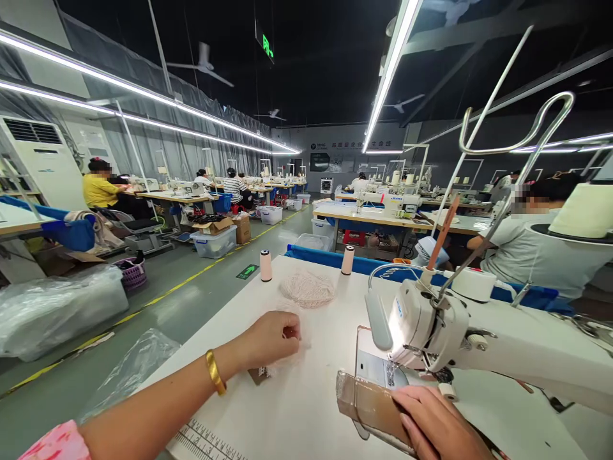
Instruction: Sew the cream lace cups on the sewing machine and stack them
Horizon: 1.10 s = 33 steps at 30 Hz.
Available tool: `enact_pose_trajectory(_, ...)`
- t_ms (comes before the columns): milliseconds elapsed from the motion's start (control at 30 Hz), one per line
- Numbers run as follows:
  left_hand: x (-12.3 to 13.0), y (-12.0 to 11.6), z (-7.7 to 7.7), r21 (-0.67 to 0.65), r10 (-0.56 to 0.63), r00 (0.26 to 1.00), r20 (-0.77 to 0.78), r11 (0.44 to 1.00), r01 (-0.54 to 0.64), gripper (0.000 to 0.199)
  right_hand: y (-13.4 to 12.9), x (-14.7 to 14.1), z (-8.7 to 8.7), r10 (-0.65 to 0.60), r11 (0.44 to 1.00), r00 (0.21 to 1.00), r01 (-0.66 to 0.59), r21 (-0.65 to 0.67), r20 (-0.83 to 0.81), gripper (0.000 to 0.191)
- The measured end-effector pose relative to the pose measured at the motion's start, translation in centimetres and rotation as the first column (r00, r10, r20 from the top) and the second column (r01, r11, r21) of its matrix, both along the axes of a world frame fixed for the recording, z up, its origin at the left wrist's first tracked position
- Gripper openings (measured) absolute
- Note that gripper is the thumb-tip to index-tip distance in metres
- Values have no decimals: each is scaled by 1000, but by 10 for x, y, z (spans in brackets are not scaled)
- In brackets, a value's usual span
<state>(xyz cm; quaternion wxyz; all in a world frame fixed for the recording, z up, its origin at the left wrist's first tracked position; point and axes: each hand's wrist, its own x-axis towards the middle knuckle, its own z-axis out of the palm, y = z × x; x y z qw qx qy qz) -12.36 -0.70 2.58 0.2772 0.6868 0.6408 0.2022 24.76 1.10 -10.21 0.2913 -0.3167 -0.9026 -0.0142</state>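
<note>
My left hand [275, 335] is over the white sewing table [230, 396], its fingers curled in a pinch at a piece of sheer pale fabric [282, 365]. A small dark brown piece shows partly beneath that wrist. My right hand [438, 425] lies with fingers stretched over a brown strip wrapped in clear plastic [371, 402], below the needle area of a white sewing machine [416, 326]. A heap of pale lacy material [307, 289] lies beyond my left hand, between two pale pink thread spools [265, 266] [347, 260].
The lit machine head stands at the right, with a thread stand and cream cone [582, 211] above. A printed ruler [205, 441] runs along the near table edge. Clear plastic [134, 364] lies at the left. A co-worker [531, 236] sits at the right; others sew farther off.
</note>
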Motion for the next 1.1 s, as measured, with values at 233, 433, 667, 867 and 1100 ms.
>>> enact_pose_trajectory(233, 72, -37, -3, -405, 186, 492, 850, 828, 387, 23, -42, -34, 48, 0, 742, 917, -268, -614, -400, 76)
enact_pose_trajectory(433, 87, 2, -24, -409, 49, 609, 792, 782, 469, 52, -39, -36, 66, -135, 428, 863, -393, -814, -487, 65)
enact_pose_trajectory(667, 116, 29, -40, -186, -370, 827, 422, 858, 479, 31, -38, -32, 63, -232, 675, 939, -32, -738, -252, 42)
enact_pose_trajectory(867, 117, 18, -57, -6, -422, 829, 366, 890, 456, 29, -40, -30, 57, -261, 737, 936, 35, -675, -236, 31)
enact_pose_trajectory(1100, 118, 11, -60, 156, -545, 763, 347, 836, 525, 23, -41, -30, 55, -247, 777, 923, 6, -630, -296, 26)
